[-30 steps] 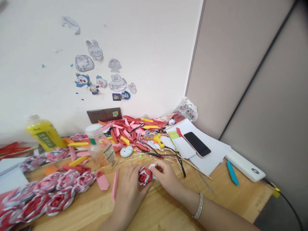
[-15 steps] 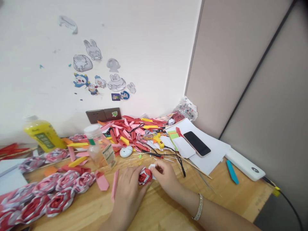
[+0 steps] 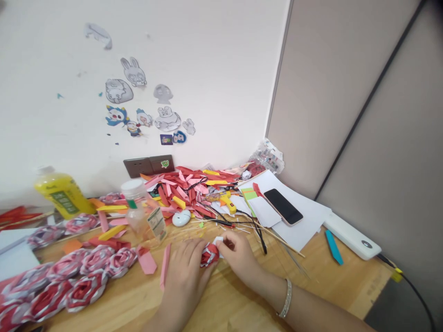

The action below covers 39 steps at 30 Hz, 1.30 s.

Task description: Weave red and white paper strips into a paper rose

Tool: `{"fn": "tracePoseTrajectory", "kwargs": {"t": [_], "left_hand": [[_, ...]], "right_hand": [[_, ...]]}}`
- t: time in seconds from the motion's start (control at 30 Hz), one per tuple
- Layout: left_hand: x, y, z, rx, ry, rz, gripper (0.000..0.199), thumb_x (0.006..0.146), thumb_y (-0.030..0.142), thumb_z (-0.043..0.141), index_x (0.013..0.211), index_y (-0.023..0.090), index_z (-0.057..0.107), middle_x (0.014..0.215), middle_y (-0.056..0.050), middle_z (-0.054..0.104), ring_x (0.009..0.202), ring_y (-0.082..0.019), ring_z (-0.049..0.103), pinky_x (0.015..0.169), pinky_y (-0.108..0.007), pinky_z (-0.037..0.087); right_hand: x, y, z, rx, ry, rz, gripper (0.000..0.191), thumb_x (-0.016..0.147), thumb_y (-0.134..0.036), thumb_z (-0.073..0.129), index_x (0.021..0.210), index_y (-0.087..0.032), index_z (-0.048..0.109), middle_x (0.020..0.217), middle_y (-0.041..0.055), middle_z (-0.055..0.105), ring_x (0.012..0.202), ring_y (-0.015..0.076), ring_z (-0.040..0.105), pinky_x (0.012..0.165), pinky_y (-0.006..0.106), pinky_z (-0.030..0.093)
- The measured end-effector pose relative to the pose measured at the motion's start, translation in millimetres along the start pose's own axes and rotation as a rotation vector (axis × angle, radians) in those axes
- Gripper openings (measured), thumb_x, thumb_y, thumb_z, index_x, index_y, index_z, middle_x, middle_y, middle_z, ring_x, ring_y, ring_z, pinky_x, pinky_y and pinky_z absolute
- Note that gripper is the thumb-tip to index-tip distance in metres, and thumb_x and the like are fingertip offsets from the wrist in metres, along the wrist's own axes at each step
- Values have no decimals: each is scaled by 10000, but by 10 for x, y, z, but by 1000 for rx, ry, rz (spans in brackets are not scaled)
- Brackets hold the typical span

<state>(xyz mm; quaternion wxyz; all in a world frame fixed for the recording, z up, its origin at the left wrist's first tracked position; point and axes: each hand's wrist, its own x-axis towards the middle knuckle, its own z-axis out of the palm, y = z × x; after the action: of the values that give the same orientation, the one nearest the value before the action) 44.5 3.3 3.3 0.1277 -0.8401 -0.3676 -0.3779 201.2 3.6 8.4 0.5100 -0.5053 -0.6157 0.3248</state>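
Left hand [image 3: 183, 267]: fingers together, curved over a red-and-white rose [image 3: 209, 255], thumb along its lower side; rose held between them, just above or on the wooden table [image 3: 235, 304] — contact cannot be told. Right hand [image 3: 238, 253], at 3 o'clock of the rose: thumb and forefinger pinching a small white piece [image 3: 218, 240] at the rose's 1 o'clock edge; its other fingers are curled. A sparkling bracelet [image 3: 285, 298] circles the right wrist.

Surroundings, clock centred on the rose. 9 o'clock, just beside the left hand: a narrow pink strip [image 3: 165, 267]. Between 10 and 11: a rounded white object [image 3: 181, 218]. 11: a heap of folded strips [image 3: 180, 184], mostly red and pink, against the wall. 1: a yellow glue gun [image 3: 228, 203]. 2: a dark-screened phone [image 3: 284, 206] lying on white paper. 3, well apart: a turquoise strip [image 3: 334, 247]. 10: a clear jar [image 3: 134, 220], white-lidded. Between 9 and 10, farther out: a yellow bottle [image 3: 64, 193]. Between 8 and 9: rows of similar roses [image 3: 86, 290] — red, pink and white.
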Motion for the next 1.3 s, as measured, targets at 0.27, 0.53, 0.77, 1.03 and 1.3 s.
{"fn": "tracePoseTrajectory", "kwargs": {"t": [0.27, 0.53, 0.77, 1.03, 1.3], "left_hand": [[-5, -24, -7, -346, -133, -141, 429, 770, 259, 635, 1157, 222, 454, 1090, -112, 606, 1021, -272, 601, 822, -417, 526], [-64, 6, 110, -585, -143, -266, 398, 765, 189, 591, 1136, 230, 453, 1121, -111, 592, 1065, -262, 592, 880, -451, 507], [-20, 44, 89, -632, -220, -313, 373, 753, 150, 552, 1117, 209, 493, 1121, -119, 619, 1058, -259, 604, 878, -438, 511], [-23, 17, 70, -529, -238, -220, 469, 755, 121, 549, 1203, 222, 453, 1158, -115, 627, 1067, -255, 605, 877, -430, 517], [44, 81, 38, -609, -217, -234, 370, 758, 89, 524, 1109, 204, 505, 1031, -90, 648, 966, -222, 629, 818, -382, 536]], "right_hand": [[50, 12, -22, 363, -101, 215, 166, 703, -299, 547, 605, -176, 494, 594, -44, 452, 584, 105, 420, 552, 215, 332], [39, 32, -22, 452, -230, 272, 153, 691, -310, 577, 657, -160, 571, 638, -27, 507, 614, 103, 455, 564, 206, 345], [53, 64, -27, 392, -224, 240, 228, 721, -360, 613, 636, -160, 546, 592, -41, 480, 566, 98, 432, 532, 208, 335], [94, 81, -78, 340, -226, 200, 167, 698, -305, 649, 679, -156, 576, 625, -35, 537, 579, 104, 477, 537, 210, 376], [93, 50, -110, 358, -230, 197, 178, 684, -316, 634, 676, -165, 540, 619, -45, 516, 559, 95, 483, 544, 208, 383]]}}
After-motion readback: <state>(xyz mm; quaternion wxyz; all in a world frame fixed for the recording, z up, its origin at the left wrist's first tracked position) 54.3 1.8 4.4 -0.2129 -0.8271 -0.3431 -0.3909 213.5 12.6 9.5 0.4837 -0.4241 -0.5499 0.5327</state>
